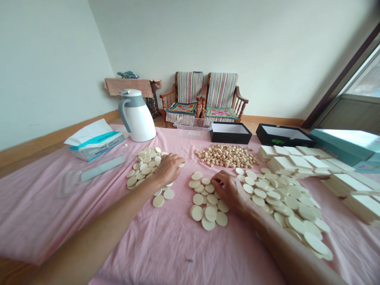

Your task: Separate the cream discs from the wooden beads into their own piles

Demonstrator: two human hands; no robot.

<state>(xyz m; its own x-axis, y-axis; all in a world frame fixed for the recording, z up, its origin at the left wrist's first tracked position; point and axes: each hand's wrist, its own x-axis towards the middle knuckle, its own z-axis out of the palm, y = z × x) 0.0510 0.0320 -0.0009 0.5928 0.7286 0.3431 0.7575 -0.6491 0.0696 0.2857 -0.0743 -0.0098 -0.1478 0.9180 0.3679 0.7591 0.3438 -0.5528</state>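
1. Two bare hands at work over the tabletop (pixel 166 257), its pink cloth scattered with pale round discs!
2. Left hand (pixel 168 168): fingers curled down, one pale disc (pixel 181 165) jutting from beneath the fingertips; pinched or merely covered, I can't tell.
3. Right hand (pixel 230 186): fingers bent, tips down at the back of the middle cluster (pixel 210 213); whether it grips a disc, I can't see.
4. That cluster sits between the hands, spilling toward the near edge.
5. Left pile (pixel 145 170) lies beside and under the left hand, toward the left edge; the bigger right pile (pixel 292 202) spreads past the right hand toward the near right corner.
6. Further out, small wooden pieces (pixel 227 155) heap up toward the far edge, square tiles (pixel 299 162) stack toward the right edge.
7. Along the far edge: white jug (pixel 142 122), clear tub (pixel 192 127), black tray (pixel 231 134).
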